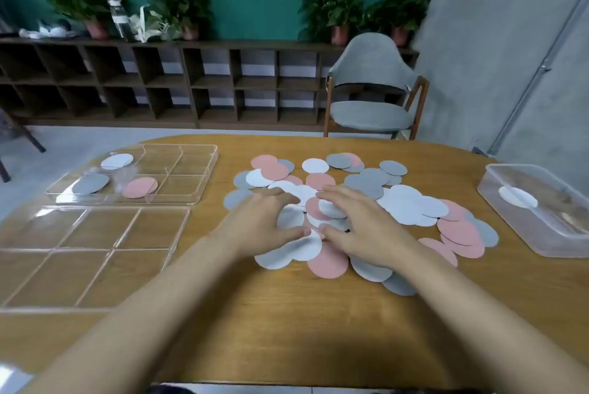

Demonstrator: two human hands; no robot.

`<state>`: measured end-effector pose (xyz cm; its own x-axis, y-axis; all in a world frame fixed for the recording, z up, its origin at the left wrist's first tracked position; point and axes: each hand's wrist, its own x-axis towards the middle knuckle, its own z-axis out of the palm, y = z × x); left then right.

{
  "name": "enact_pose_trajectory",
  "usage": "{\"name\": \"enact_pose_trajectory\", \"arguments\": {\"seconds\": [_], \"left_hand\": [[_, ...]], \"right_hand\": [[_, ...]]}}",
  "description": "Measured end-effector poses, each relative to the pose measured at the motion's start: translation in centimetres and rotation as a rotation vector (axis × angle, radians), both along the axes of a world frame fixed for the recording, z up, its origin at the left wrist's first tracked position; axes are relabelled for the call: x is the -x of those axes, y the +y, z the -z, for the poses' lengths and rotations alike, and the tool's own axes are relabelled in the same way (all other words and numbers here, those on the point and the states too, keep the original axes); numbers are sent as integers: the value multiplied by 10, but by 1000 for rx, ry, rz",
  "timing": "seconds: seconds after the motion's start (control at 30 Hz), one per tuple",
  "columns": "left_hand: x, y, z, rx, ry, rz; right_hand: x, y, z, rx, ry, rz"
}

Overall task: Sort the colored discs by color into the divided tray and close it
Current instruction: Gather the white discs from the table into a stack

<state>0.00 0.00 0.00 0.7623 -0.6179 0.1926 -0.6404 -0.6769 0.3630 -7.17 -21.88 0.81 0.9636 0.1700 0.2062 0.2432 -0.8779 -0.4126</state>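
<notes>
The loose discs [404, 205], pink, white and grey, lie in an overlapping heap at the middle of the wooden table [287, 330]. Their colours are thoroughly mixed, which is probably why both hands are down on the heap rather than at the tray. The left hand [264, 221] lies palm down on the near-left part of the heap, fingers spread and only slightly bent, the thumb pressing a white disc. The right hand [360, 224] lies just beside it, fingers stretched out across white and pink discs. Neither hand plainly has a disc pinched. They look to be sliding discs apart so that one colour can be picked out, though whether a fingertip has caught an edge cannot be told. The divided tray [191, 158] stands well apart at the far left of the table. It holds a white disc [117, 161] in its far-left compartment, a grey disc [90, 183] in the near-left and a pink disc [140, 187] in the near-middle, likely fixing which cell takes which colour. So the sorting is barely begun. What looks to be its clear lid [89, 253] lies flat just in front of it, off so the compartments can be reached. At the right edge a clear plastic container [557, 234] holds one white disc.
</notes>
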Motion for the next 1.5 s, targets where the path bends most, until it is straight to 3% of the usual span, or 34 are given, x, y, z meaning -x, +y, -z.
{"name": "enact_pose_trajectory", "arguments": {"seconds": [0.13,0.37,0.53,0.7,0.97,1.27,1.4,1.5], "left_hand": [[-12,0,12,20,197,57],[-34,-9,28,13,265,62],[-47,-16,34,347,506,2],[-46,-21,36,680,732,-89],[-36,-19,33,783,743,-103],[-29,-23,35,815,713,-93],[-27,-26,35,848,792,-49],[-27,-29,35,837,717,-72]], "right_hand": [[-14,-5,17,-68,-40,22],[-33,-18,43,-143,-24,5],[-39,-23,51,-273,-30,26],[-38,-20,47,-526,49,36],[-37,-21,42,-859,157,138],[-32,-20,42,-950,216,175],[-32,-18,42,-987,237,205],[-31,-19,41,-937,197,141]]}}
